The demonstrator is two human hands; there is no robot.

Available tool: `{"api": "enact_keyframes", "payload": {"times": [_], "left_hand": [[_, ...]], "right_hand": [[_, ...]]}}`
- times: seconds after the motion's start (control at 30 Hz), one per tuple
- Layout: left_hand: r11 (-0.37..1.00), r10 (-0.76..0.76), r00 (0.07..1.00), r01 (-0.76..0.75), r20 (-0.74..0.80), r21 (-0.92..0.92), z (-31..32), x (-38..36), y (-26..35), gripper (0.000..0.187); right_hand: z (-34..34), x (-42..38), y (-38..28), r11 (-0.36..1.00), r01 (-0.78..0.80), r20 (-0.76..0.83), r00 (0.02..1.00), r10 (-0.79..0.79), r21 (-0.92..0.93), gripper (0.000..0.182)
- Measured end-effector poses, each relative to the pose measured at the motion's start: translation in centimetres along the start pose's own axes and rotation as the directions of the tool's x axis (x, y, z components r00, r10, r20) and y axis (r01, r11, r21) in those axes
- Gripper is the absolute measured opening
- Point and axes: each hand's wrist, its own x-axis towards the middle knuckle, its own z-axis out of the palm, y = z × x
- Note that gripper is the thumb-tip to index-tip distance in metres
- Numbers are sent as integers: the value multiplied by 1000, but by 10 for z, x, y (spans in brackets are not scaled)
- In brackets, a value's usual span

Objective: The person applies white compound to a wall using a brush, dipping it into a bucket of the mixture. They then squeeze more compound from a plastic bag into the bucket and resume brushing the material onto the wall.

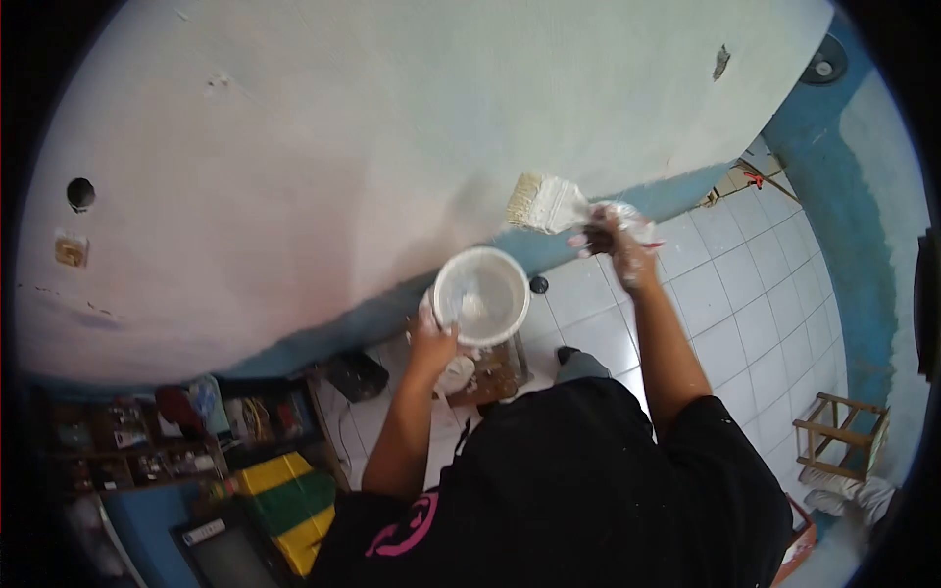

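Note:
A wide paintbrush (551,204), its bristles caked with white paint, is gripped by the handle in my right hand (622,243). The brush head points left, close to the painted wall (372,147). White paint smears my right fingers and wrist. My left hand (431,340) grips the rim of a round white bucket (518,296), thumb reaching over the inside edge. Its open top faces up, with whitish residue inside. The bucket is held left of and below the brush, over a paint-spattered wooden stool (503,377).
Pale paint covers most of the wall above a blue lower band (333,328). White floor tiles (725,279) extend to the right, where a small wooden stool frame (838,431) lies. Cluttered shelves (137,456) and a yellow-green cloth (284,500) are at lower left.

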Motion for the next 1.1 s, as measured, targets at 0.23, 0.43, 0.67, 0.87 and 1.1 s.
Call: {"api": "enact_keyframes", "payload": {"times": [0.23, 0.43, 0.67, 0.87, 1.1], "left_hand": [[996, -7, 998, 12, 55, -89, 101, 13, 64, 61], [989, -6, 994, 23, 112, -148, 146, 19, 63, 70], [983, 34, 992, -12, 118, -186, 152, 18, 61, 67], [984, -24, 997, 38, 80, -174, 147, 13, 62, 70], [985, 8, 999, 0, 44, -171, 137, 13, 64, 70]], "right_hand": [[8, 17, -77, 535, 398, 557, 813, 171, -745, 22], [-6, 36, -17, 213, 331, 384, 874, 298, -919, 23], [-10, 27, 8, 263, 312, 379, 888, 261, -913, 22], [-2, 22, 13, 263, 251, 332, 881, 336, -932, 22], [6, 16, 19, 257, 363, 433, 841, 325, -896, 16]]}}
